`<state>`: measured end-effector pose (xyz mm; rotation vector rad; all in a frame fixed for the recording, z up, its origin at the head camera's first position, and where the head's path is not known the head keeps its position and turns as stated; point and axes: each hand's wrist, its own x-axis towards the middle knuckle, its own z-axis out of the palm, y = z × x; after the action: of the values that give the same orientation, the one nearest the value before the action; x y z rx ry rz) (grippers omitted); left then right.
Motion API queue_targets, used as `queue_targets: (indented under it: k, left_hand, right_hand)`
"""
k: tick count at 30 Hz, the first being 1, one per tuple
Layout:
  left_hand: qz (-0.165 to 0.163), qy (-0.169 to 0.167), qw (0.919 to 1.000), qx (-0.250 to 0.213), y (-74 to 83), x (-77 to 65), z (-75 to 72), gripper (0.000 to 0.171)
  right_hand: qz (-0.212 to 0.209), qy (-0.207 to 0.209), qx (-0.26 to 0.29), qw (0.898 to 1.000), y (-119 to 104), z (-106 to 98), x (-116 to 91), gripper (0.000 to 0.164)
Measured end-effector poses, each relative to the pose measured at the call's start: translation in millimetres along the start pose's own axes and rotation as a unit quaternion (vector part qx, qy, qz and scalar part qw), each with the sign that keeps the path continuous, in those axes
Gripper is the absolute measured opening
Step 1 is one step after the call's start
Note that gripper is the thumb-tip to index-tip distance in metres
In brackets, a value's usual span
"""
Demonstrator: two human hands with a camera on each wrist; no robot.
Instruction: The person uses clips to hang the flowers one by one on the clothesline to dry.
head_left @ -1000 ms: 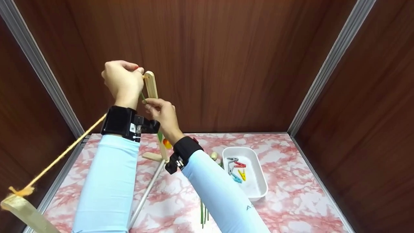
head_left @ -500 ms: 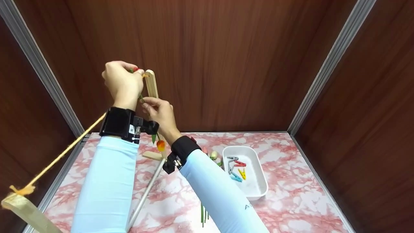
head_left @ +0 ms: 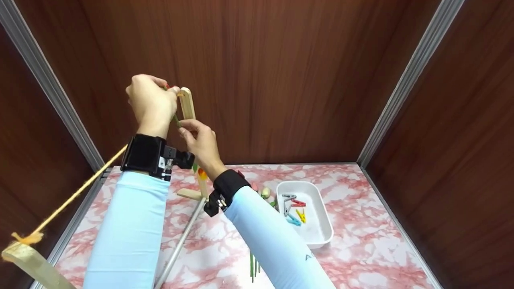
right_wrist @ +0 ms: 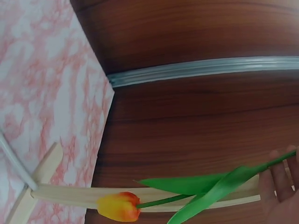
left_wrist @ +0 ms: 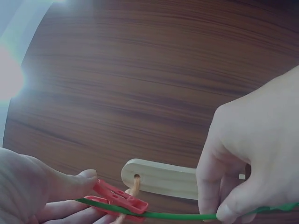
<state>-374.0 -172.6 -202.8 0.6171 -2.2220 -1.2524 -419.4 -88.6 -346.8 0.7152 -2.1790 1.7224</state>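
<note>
My left hand [head_left: 150, 96] pinches a red clothespin [left_wrist: 120, 199] between thumb and fingers at the orange string, beside the top of the wooden post [head_left: 187, 103]. A green stem [left_wrist: 182, 216] runs along the clothespin; whether its tips are clamped on the stem I cannot tell. Lower down, my right hand [head_left: 202, 142] pinches the same stem between thumb and forefinger. Below that hand an artificial tulip [right_wrist: 119, 206], yellow and orange, hangs head down in front of the post, its green leaves [right_wrist: 219, 184] spread above the bloom.
The string [head_left: 86, 182] stretches to a nearer wooden post [head_left: 30, 261] at lower left. A pale rod [head_left: 180, 241] joins the stand's base. On the marbled table, a white tray [head_left: 321, 224] holds several clothespins, and more tulips [head_left: 266, 192] lie beside it, partly under my right arm.
The tulip head has swung left, then slightly back and up. Both hands keep nearly the same place and grip, with only small shifts of the wrists.
</note>
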Motion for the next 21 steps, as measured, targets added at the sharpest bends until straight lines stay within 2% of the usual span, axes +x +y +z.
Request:
queue_targets:
  k: [7, 10, 21]
  left_hand:
    - [0.009, 0.005, 0.9999, 0.001, -3.6, 0.2, 3.6, 0.024]
    - [0.015, 0.007, 0.9999, 0.002, -4.8, 0.2, 3.6, 0.026]
    - [0.023, 0.002, 0.9997, 0.002, -9.3, 0.4, 2.9, 0.032]
  right_hand:
    - [-0.021, -0.029, -0.031, 0.999, 5, -4, 0, 0.021]
    - [-0.018, -0.034, -0.03, 0.999, 4, -5, -1, 0.021]
    - [0.002, -0.023, -0.033, 0.999, 14, -19, -9, 0.019]
